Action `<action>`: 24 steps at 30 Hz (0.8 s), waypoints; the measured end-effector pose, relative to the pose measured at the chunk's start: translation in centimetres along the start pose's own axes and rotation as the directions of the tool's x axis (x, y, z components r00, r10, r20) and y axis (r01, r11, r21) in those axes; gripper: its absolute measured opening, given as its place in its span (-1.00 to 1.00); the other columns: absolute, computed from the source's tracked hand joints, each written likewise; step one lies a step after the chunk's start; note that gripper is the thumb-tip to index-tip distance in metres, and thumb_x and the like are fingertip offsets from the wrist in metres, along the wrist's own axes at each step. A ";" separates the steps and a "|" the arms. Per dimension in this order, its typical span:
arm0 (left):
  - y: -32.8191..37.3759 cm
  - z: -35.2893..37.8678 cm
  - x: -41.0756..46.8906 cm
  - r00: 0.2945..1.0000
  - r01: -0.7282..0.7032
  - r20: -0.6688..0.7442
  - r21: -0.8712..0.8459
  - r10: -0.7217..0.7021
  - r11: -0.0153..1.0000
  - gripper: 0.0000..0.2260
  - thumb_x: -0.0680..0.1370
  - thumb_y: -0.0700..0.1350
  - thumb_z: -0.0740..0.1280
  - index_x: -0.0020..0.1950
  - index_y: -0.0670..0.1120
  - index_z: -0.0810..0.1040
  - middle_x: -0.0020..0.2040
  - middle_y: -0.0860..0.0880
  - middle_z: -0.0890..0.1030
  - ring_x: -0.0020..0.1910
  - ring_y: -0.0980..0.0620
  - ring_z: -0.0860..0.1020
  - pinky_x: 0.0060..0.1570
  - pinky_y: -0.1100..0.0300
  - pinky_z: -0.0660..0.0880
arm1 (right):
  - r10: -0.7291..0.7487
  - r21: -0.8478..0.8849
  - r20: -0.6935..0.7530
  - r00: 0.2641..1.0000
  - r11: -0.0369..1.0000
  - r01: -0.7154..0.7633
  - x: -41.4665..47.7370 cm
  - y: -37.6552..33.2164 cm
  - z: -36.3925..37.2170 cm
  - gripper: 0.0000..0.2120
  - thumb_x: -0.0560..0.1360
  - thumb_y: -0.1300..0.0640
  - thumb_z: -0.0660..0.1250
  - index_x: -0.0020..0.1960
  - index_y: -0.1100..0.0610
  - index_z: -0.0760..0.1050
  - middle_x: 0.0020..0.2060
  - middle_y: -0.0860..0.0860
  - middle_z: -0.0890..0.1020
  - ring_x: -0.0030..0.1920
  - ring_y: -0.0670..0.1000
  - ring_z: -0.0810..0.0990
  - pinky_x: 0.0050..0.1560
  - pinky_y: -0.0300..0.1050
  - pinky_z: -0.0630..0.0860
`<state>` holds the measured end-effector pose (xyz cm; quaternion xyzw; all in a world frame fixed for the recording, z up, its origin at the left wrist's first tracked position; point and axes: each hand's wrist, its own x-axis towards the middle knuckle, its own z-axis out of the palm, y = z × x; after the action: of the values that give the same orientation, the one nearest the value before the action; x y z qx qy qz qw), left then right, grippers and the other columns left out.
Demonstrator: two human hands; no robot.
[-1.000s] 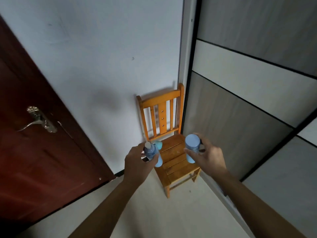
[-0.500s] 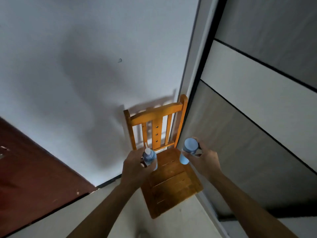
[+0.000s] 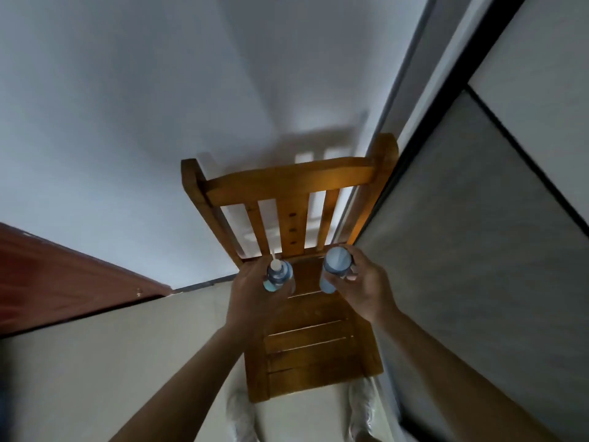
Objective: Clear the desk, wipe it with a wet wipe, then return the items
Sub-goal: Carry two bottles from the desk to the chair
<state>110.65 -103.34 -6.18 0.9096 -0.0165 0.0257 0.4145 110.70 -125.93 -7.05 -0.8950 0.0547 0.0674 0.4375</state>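
Orange-brown slatted wooden chair [image 3: 312,346] now fills mid-frame, much nearer than a second ago and seen from above. Red-brown door [image 3: 63,282] has slid to the left edge, handle gone from view. Both hands now sit over the rear of the seat, just before the back slats. Left hand [image 3: 251,298] curls round a small dark-blue bottle with white pointed nozzle [image 3: 276,273], upright. Right hand [image 3: 366,288] grips a pale-blue cylindrical container [image 3: 334,267], upright. Contents: cannot tell. The two are held apart; contact with the seat is unclear.
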 end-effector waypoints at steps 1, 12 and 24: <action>-0.6 1.2 0.3 1.000 0.029 0.002 0.000 -0.029 1.000 -0.65 0.38 -0.08 0.59 0.09 -0.04 0.58 0.02 0.14 0.61 -0.01 0.08 0.58 0.01 0.11 0.58 | -0.018 -0.004 0.008 1.000 1.000 0.018 0.8 1.0 0.5 -0.39 0.44 -0.05 0.52 0.42 0.02 0.42 0.27 -0.02 0.62 0.27 -0.03 0.59 0.20 -0.02 0.62; -11.4 13.4 2.3 0.979 0.202 -0.003 0.026 -0.202 0.979 -0.57 0.38 -0.01 0.58 0.12 0.18 0.45 0.09 0.17 0.62 0.03 0.22 0.49 0.02 0.31 0.40 | 0.026 0.035 0.042 0.999 0.999 -0.027 6.2 11.5 10.1 -0.42 0.43 -0.22 0.45 0.37 -0.06 0.40 0.30 -0.08 0.57 0.31 -0.08 0.54 0.20 -0.11 0.61; -17.2 18.0 4.6 0.971 0.215 0.073 0.126 -0.226 0.968 -0.65 0.44 0.00 0.53 0.17 0.08 0.52 0.16 0.06 0.64 0.17 0.04 0.57 0.05 0.48 0.22 | 0.001 -0.049 0.158 0.987 0.999 0.006 9.7 13.3 13.9 -0.38 0.53 0.01 0.45 0.52 0.10 0.33 0.42 0.02 0.50 0.42 0.00 0.47 0.09 -0.67 0.25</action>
<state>116.69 -105.74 -30.64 0.9288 0.0683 -0.0593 0.3595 117.10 -123.45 -27.44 -0.8974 0.0170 0.1390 0.4184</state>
